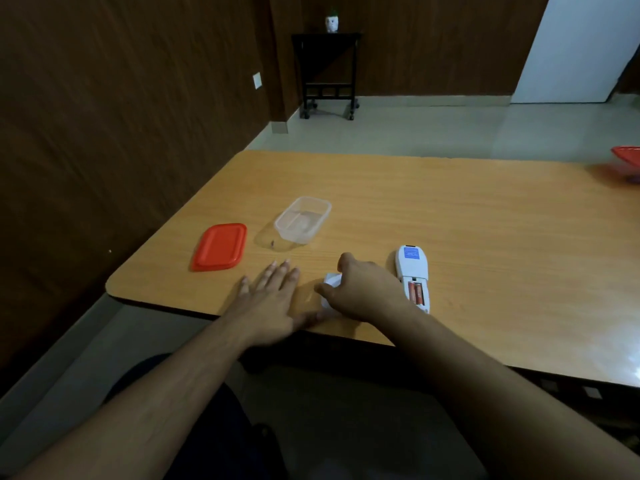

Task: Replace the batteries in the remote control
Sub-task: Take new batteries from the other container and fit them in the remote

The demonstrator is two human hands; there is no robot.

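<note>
Left hand [273, 299] flat on woodgrain table [450, 220]; right hand [363, 289] fingers curled around white cover [331, 280].

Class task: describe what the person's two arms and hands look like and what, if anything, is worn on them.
Both forearms are bare up to the frame's edge: no sleeves show. The left hand and right hand wear no gloves, and no rings, watch or bracelet are visible. Fingernails look short and unpainted.
</note>
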